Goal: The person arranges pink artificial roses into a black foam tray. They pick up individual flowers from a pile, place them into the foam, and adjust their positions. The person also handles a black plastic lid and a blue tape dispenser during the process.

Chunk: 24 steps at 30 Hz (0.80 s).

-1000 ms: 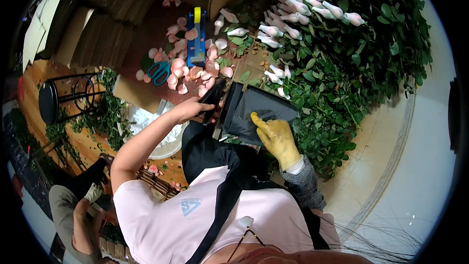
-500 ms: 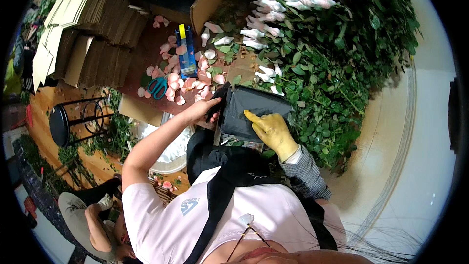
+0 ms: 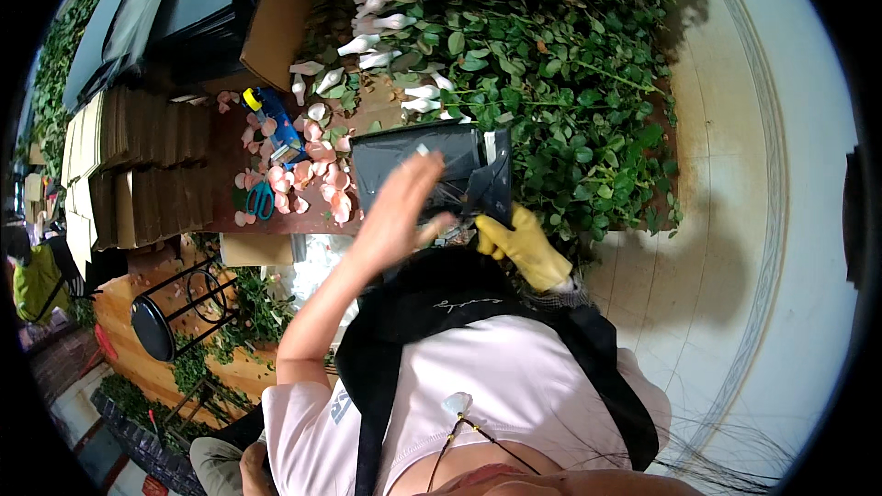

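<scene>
A mass of cut rose stems (image 3: 560,83), thick with green leaves, covers the far right of the surface (image 3: 230,211), the pale wrapped buds (image 3: 386,14) all pointing left so the heads lie together in rows. To the left, stacks of flat brown cardboard (image 3: 138,165) stand on edge, and dark sheeting (image 3: 184,9) and a large brown box (image 3: 280,9) sit behind them. At the near edge of the surface a sheet of black wrapping (image 3: 413,161) lies flat in front of the person. The right hand (image 3: 524,243), in a yellow glove, pinches the wrapping's near right corner and folds it up. The bare left hand (image 3: 400,211) is raised above the sheet, fingers spread wide and holding nothing. Loose pink petals (image 3: 312,179) litter the dark tabletop beside the sheet, with teal-handled scissors (image 3: 260,199) and a blue tool with a yellow cap (image 3: 273,124) lying among them within reach. Below the surface, a round black stool (image 3: 152,326) stands on a wooden floor strewn with green trimmings (image 3: 230,312); to the right the floor is pale tile (image 3: 735,220).
</scene>
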Motion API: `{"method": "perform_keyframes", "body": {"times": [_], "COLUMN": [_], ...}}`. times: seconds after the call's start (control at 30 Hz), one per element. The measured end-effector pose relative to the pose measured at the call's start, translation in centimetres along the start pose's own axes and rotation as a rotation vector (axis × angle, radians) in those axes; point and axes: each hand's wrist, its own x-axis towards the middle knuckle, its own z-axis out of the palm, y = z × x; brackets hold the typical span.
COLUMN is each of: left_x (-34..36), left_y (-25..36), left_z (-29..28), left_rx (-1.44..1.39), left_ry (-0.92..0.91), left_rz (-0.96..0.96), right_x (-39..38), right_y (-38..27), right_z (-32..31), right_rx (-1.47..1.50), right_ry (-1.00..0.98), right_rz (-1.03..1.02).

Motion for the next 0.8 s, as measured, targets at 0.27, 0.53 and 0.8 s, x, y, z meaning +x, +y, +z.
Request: {"method": "perform_keyframes", "body": {"times": [0.27,0.53,0.8], "left_x": [0.4,1.0,1.1], "left_y": [-4.7,-4.3,-4.2], "left_z": [4.2,4.5,4.8], "left_rx": [0.322,0.303,0.331], "left_ry": [-0.069,-0.035,0.028], "left_rz": [-0.103,-0.158,-0.147], "right_x": [-2.2,7.7,6.3], "right_y": [4.7,6.1,8.6], "right_z": [-5.8,-11.6,-7.8], "right_rx": [-1.15,-0.503,-0.039], "right_ry": [0.255,-0.609,-0.399], "right_rz": [-0.123,0.085,0.101]}}
